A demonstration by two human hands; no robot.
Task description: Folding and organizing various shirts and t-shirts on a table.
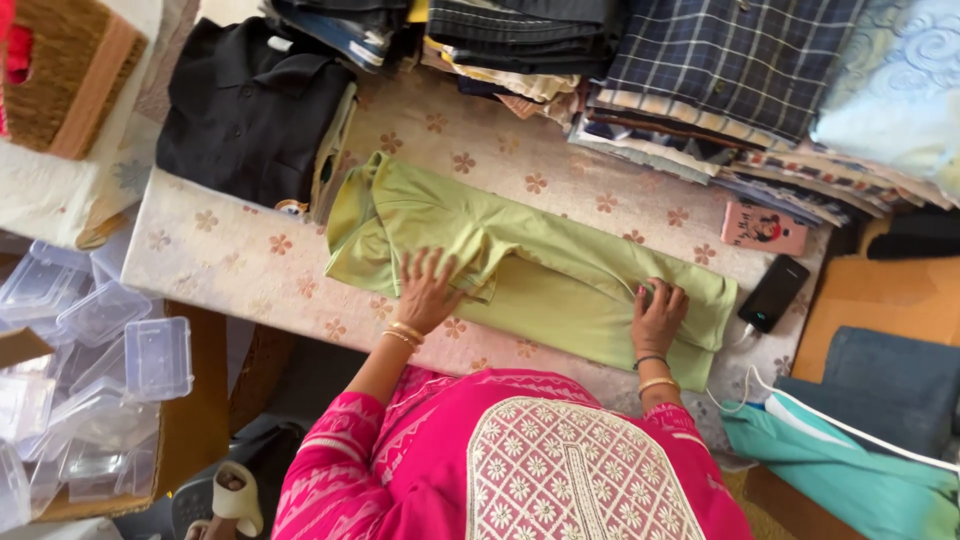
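A light green shirt (540, 275) is lying folded on the floral-clothed table (230, 255). The left hand (425, 290) is pressing on its sleeve, fingers spread; the right hand (658, 315) is resting flat near its hem, fingertips partly buried. Beyond the shirt, stacked folded clothes (700, 70) are running off the frame's top edge.

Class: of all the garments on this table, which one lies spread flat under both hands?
The light green shirt; the others sit folded in stacks behind it.

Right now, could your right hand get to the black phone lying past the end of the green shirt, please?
Probably yes: the right hand rests flat on the green shirt, and the black phone lies just beyond it on the cloth, with nothing between them.
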